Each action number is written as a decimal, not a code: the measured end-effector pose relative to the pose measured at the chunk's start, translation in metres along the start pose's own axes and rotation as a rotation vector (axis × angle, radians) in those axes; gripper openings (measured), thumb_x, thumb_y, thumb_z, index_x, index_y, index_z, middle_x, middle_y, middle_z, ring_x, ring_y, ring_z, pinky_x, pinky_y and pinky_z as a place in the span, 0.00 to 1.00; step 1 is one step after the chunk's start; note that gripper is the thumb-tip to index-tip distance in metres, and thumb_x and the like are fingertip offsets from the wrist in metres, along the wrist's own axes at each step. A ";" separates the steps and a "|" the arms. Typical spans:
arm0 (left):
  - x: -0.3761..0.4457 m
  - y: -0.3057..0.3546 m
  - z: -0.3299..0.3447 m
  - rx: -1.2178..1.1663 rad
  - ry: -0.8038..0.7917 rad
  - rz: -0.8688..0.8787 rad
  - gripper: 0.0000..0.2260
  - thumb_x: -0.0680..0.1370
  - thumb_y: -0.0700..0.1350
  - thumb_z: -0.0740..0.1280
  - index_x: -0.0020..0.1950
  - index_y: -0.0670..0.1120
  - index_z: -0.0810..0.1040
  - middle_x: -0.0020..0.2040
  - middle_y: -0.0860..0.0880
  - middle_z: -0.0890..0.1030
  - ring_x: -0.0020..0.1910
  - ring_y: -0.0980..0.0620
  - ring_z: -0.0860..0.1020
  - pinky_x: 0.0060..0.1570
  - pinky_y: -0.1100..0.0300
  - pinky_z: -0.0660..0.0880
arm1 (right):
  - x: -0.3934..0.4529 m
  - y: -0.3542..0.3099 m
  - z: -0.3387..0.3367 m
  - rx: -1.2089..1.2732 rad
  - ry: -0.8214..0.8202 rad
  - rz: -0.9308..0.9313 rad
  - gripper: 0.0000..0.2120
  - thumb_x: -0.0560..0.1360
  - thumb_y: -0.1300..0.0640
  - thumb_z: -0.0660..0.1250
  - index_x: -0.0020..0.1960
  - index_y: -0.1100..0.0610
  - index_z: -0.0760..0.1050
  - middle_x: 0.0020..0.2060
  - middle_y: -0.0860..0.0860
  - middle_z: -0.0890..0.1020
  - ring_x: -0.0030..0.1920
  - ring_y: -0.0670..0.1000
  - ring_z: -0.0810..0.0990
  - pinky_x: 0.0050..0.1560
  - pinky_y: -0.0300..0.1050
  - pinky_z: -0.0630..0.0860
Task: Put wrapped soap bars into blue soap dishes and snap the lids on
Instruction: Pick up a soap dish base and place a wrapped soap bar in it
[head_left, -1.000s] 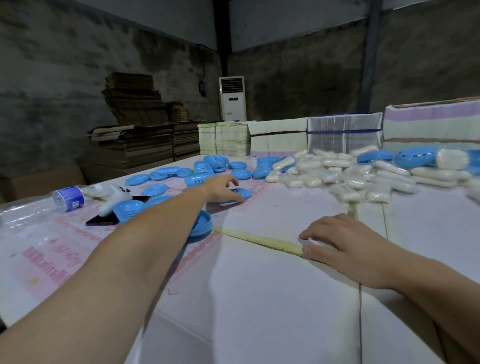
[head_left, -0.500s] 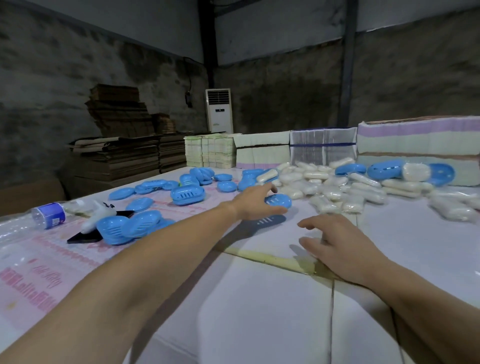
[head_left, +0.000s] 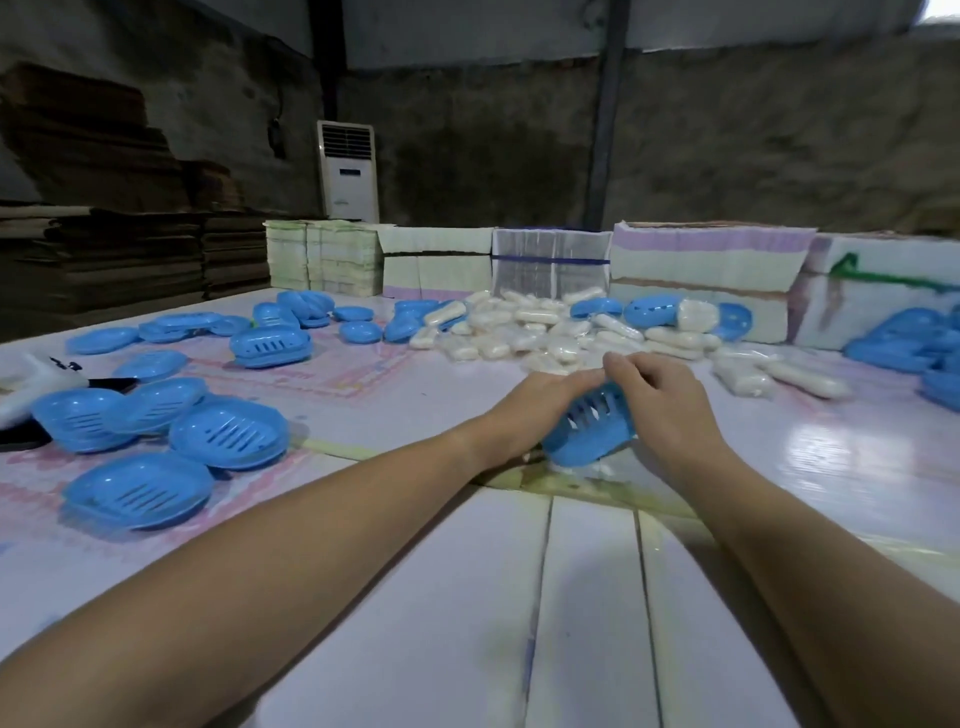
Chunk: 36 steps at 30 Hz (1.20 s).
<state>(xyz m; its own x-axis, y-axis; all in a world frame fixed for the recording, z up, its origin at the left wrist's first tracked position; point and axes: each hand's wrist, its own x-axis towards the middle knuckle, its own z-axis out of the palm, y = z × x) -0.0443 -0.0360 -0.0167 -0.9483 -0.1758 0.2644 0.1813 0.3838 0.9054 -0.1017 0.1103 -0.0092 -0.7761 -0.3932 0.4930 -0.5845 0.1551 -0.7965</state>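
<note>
A blue soap dish (head_left: 592, 428) with slots is tilted up on edge in the middle of the table, and both hands hold it. My left hand (head_left: 540, 402) grips its left side. My right hand (head_left: 662, 397) grips its right side and top edge. Something pale shows under the dish's lower edge; I cannot tell what it is. A heap of wrapped white soap bars (head_left: 545, 332) lies just behind the hands. Several loose blue dish parts (head_left: 223, 434) lie at the left.
Closed blue dishes (head_left: 270, 345) and more blue parts (head_left: 904, 345) lie at the back left and far right. Bundles of flat cartons (head_left: 706, 262) line the far table edge. A white and black object (head_left: 31, 382) sits at the left edge.
My left hand has brought a blue dish from the pile toward the middle. My right hand has lifted off the table and joined it on the dish. The camera has turned right.
</note>
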 end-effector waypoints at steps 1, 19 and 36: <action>0.000 -0.002 0.001 -0.033 0.029 -0.009 0.16 0.81 0.57 0.62 0.51 0.49 0.85 0.47 0.52 0.87 0.44 0.57 0.84 0.45 0.67 0.78 | -0.001 0.001 0.000 -0.040 0.009 0.011 0.17 0.78 0.43 0.63 0.41 0.55 0.80 0.36 0.52 0.81 0.41 0.55 0.81 0.45 0.56 0.77; -0.001 -0.016 -0.002 0.353 -0.126 0.170 0.07 0.77 0.41 0.70 0.52 0.50 0.84 0.45 0.56 0.81 0.38 0.69 0.76 0.41 0.77 0.70 | -0.001 0.007 -0.048 -0.119 -0.411 0.385 0.11 0.74 0.66 0.69 0.53 0.54 0.81 0.48 0.55 0.84 0.49 0.53 0.84 0.45 0.41 0.80; 0.061 -0.035 -0.022 0.793 0.243 -0.176 0.22 0.81 0.55 0.59 0.76 0.58 0.63 0.75 0.45 0.62 0.73 0.40 0.59 0.68 0.41 0.64 | -0.007 0.023 -0.043 -0.210 -0.236 0.169 0.14 0.71 0.68 0.70 0.46 0.49 0.81 0.37 0.48 0.85 0.38 0.46 0.81 0.44 0.41 0.79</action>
<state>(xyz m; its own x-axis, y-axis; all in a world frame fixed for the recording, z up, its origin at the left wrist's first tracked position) -0.1030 -0.0803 -0.0246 -0.8468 -0.4474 0.2878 -0.2859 0.8390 0.4629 -0.1205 0.1559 -0.0157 -0.8040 -0.5410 0.2467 -0.5077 0.4086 -0.7585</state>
